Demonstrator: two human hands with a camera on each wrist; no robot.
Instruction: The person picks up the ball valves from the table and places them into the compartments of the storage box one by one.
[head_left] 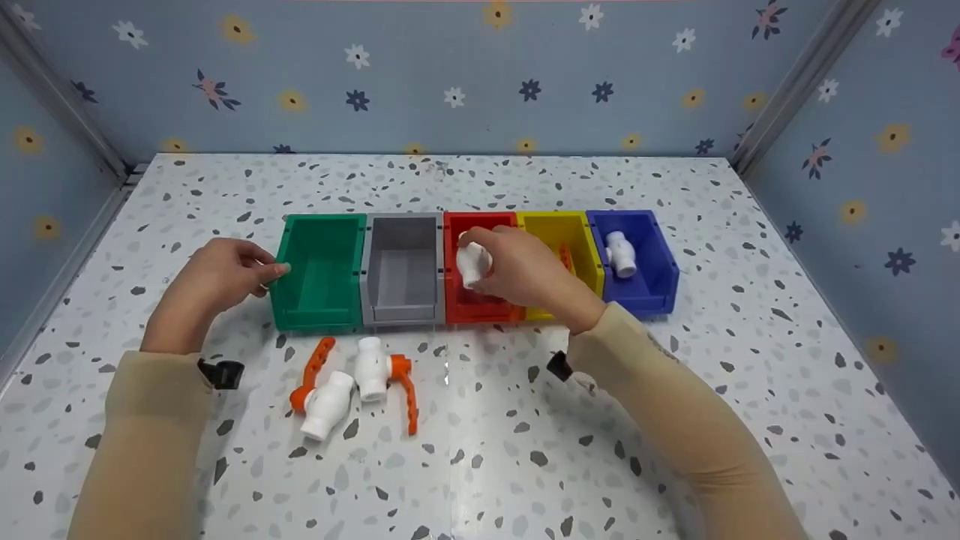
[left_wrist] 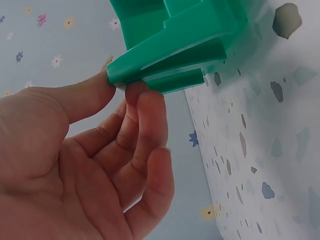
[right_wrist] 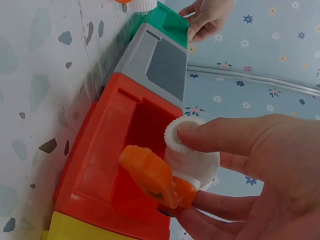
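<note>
My right hand (head_left: 521, 270) holds a white ball valve (head_left: 473, 262) over the red bin (head_left: 484, 311). In the right wrist view the thumb presses on the valve's ribbed white end, and its orange handle (right_wrist: 147, 172) points down toward the bin's opening. With thumb and fingertips, my left hand (head_left: 221, 274) pinches the side rim of the green bin (head_left: 319, 319) at the row's left end. The left wrist view shows that rim (left_wrist: 127, 67) between thumb and forefinger, the other fingers loosely bent below.
Two white valves (head_left: 328, 405) with orange handles lie on the speckled table in front. Beside the green bin is a grey bin (head_left: 405, 311). The yellow bin (head_left: 592, 274) shows an orange handle inside; another white valve (head_left: 620, 255) lies in the blue bin (head_left: 660, 300).
</note>
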